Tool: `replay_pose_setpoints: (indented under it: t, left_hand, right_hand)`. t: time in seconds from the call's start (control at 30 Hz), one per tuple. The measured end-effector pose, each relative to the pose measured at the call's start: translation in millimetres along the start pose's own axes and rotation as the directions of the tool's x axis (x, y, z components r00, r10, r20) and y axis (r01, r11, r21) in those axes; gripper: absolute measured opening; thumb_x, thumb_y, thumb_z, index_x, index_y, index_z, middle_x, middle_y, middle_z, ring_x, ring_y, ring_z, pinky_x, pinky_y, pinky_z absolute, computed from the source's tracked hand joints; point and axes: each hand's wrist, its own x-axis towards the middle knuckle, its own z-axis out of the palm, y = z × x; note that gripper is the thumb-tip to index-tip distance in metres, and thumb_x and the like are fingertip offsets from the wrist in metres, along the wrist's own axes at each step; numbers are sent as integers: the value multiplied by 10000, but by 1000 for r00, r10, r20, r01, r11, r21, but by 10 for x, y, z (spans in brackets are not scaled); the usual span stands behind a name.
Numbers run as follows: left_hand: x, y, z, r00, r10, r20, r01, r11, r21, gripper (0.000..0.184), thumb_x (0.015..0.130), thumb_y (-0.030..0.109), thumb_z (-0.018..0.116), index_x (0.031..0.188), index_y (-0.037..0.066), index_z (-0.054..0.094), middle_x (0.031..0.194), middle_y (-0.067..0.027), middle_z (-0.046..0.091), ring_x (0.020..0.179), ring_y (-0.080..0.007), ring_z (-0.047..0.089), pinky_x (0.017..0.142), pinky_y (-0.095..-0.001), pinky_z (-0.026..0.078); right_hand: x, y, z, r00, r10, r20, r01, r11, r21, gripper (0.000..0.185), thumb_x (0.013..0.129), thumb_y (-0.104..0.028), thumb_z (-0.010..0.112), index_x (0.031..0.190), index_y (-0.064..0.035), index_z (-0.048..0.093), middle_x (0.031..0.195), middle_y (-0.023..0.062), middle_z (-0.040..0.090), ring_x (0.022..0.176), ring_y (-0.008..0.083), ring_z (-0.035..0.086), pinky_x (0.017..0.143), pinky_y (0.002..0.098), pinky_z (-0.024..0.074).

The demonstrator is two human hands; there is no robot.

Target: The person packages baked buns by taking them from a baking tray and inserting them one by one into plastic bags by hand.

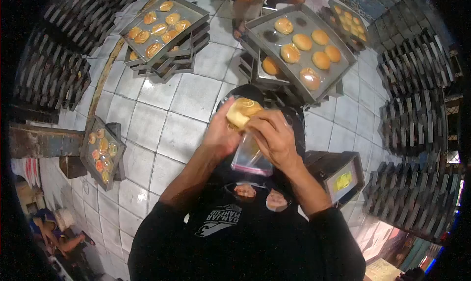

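Note:
In front of my chest, my left hand (219,133) is closed around a round golden bun (239,115), its palm against the bun's left side. My right hand (274,134) meets the bun's right side with bent fingers, pinching a clear plastic bag (251,158). The bag hangs below the bun, over my dark clothing, and has a pinkish strip along its lower edge. Whether the bun is partly inside the plastic I cannot tell. Beyond my knees a metal tray (321,90) holds several buns, some with a shiny plastic look.
At the upper left, a stacked tray (196,22) carries wrapped buns. Another tray of buns (114,170) is on the tiled floor to the left. A box with a yellow-green item (342,181) sits at right. Dark trays (405,119) are piled along the sides. Other people sit nearby.

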Motion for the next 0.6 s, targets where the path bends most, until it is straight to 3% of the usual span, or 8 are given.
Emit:
replay_pose_setpoints:
  t: [0.1,0.17,0.23,0.3,0.43,0.5,0.57,0.6]
  left_hand:
    - [191,37,-18,795,602,-70,-385,591,709,562,1128,424,328,1413,-11,539,1262,-145,667,1158,-227,641,1015,-381,505]
    - [232,151,-110,932,326,156,-340,641,688,495,1122,358,439,1361,-46,596,1200,-113,698,1100,-180,661,986,-329,512]
    - [337,68,-104,838,529,133,-427,484,764,376,1111,254,493,1228,-45,688,1078,-90,735,991,-153,680,901,-294,536]
    - [473,134,-219,630,663,403,-516,-31,856,326,1090,247,540,1146,-25,710,995,-78,737,882,-119,675,810,-264,538]
    - [440,130,-65,712,667,219,-539,320,779,246,1051,201,601,992,-14,703,873,-56,710,756,-100,640,719,-242,513]
    - [421,230,36,786,618,15,-398,487,777,244,1049,193,604,904,10,678,791,16,651,777,-84,577,739,-274,486]
    - [455,230,-59,734,677,63,-512,490,705,236,1036,171,619,869,7,653,834,-4,624,789,-102,558,752,-268,461]
    - [419,275,-92,588,782,209,-541,187,820,240,1024,152,620,833,9,642,901,-42,638,837,-128,581,779,-276,470]
  right_hand:
    - [46,258,103,1000,21,22,-21,1000,7,234,859,-97,753,1071,-9,706,1058,149,694,962,322,693,830,374,560]
    - [79,507,206,865,502,22,-488,829,274,189,946,-112,685,1078,22,692,989,176,704,889,291,708,799,352,556]
    - [167,512,224,854,520,18,-504,817,280,220,998,-157,643,1076,46,682,949,182,711,834,283,711,775,342,548]
    - [230,458,159,873,483,60,-482,839,252,219,984,-170,666,1010,45,693,919,174,703,799,282,697,739,353,540]
    - [339,246,27,947,318,-48,-309,941,139,232,980,-163,671,888,49,661,798,183,633,691,257,644,659,371,499]
    - [345,572,64,821,563,94,-560,763,322,313,1013,-228,638,815,15,634,650,26,519,606,110,472,563,307,400]
    - [312,876,22,706,673,222,-648,487,585,333,1044,-283,619,798,-59,608,657,-46,500,560,49,414,510,238,322]
    - [321,740,-66,694,682,230,-674,505,539,303,1049,-276,615,802,-103,589,640,-55,485,516,26,375,460,223,285]
